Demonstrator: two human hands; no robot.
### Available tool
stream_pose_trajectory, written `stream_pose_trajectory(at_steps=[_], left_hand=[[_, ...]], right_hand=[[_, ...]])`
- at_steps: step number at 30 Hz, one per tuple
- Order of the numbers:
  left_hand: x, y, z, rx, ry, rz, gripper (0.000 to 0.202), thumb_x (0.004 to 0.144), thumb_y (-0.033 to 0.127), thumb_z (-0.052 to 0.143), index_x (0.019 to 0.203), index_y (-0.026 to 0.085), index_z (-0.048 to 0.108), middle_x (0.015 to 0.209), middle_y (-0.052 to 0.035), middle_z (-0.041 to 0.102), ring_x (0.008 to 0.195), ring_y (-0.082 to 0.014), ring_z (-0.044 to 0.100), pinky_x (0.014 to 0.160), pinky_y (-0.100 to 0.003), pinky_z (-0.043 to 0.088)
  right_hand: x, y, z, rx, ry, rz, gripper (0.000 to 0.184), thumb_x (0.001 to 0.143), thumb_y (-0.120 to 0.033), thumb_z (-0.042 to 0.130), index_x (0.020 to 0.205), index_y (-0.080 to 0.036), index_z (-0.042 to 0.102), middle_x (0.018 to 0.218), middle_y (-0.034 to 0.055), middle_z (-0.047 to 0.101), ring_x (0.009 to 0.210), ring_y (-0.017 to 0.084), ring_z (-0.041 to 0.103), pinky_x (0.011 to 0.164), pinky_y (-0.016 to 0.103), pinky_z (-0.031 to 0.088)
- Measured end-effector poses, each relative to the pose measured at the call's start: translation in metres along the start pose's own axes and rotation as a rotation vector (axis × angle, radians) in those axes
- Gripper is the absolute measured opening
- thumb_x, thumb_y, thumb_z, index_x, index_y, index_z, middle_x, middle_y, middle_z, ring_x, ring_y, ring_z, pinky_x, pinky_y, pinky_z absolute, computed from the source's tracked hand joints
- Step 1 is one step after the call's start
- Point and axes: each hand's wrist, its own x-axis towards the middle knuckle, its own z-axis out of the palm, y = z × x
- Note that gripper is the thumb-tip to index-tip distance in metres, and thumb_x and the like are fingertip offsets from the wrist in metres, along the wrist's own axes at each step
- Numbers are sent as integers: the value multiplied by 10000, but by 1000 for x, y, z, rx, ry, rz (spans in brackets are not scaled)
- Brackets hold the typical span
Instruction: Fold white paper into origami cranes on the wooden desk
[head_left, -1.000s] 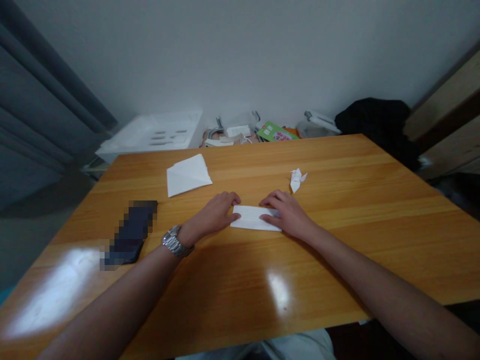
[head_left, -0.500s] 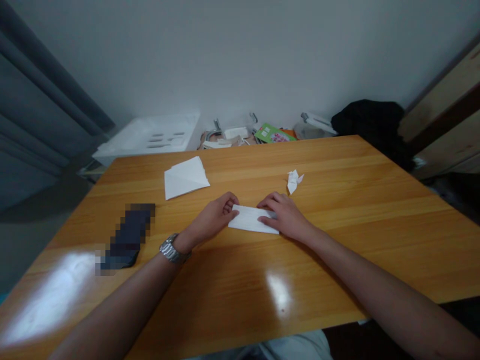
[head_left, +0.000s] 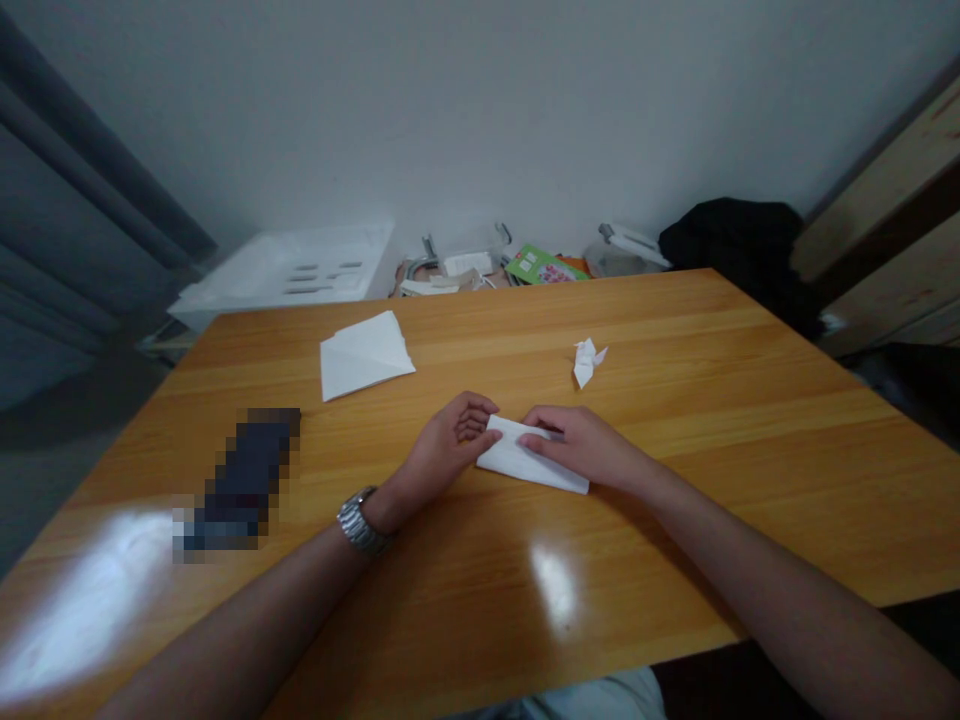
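Note:
A strip of folded white paper (head_left: pixel 534 466) lies between my hands, tilted down toward the right. My left hand (head_left: pixel 456 440) pinches its left end, thumb on top and the other fingers curled behind. Over its upper edge, my right hand (head_left: pixel 581 440) grips the paper with the thumb on the near face; the fingertips behind it are hidden. A small folded white paper figure (head_left: pixel 588 362) rests on the table beyond my right hand. Farther left is a stack of white paper sheets (head_left: pixel 366 356).
The wooden table (head_left: pixel 465 590) spans the view. A dark pixelated object (head_left: pixel 244 475) lies on its left side. Behind the far edge are a white foam tray (head_left: pixel 300 265), a green booklet (head_left: pixel 541 265) and a black cloth-like heap (head_left: pixel 731 235).
Both hands have shifted slightly right with the folded paper. The strip has turned, its right end now lower and nearer to me. The view has also moved a little.

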Motion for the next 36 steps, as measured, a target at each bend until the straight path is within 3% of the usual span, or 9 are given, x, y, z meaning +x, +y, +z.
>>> stream_pose_trajectory(at_steps=[9, 16, 20, 36], left_hand=[[-1, 2, 5, -101, 127, -11, 278, 816, 377, 755, 939, 164, 624, 877, -38, 691, 828, -156, 672, 756, -274, 554], [-2, 1, 5, -82, 76, -3, 261, 826, 371, 753, 940, 164, 644, 901, -46, 707, 851, -168, 681, 788, -294, 563], [-3, 3, 6, -69, 33, 0, 252, 830, 372, 747, 939, 166, 649, 898, -46, 711, 851, -172, 684, 801, -304, 570], [-3, 5, 7, -74, 26, -2, 243, 824, 359, 743, 925, 164, 640, 886, -43, 702, 826, -161, 674, 781, -297, 568]], right_hand=[[-1, 7, 6, 161, 35, 24, 234, 912, -390, 625, 862, -175, 703, 801, 17, 691, 722, 159, 588, 640, 260, 409], [-6, 5, 0, 263, -84, 66, 303, 919, -464, 616, 893, -171, 687, 763, 11, 654, 674, 145, 555, 601, 248, 396], [-5, 4, 4, 346, -46, 90, 306, 917, -467, 619, 905, -171, 695, 797, 22, 671, 687, 146, 564, 607, 249, 409], [-2, 6, 12, 284, 33, 73, 243, 911, -391, 622, 853, -169, 704, 779, 18, 686, 694, 146, 581, 628, 256, 413]])
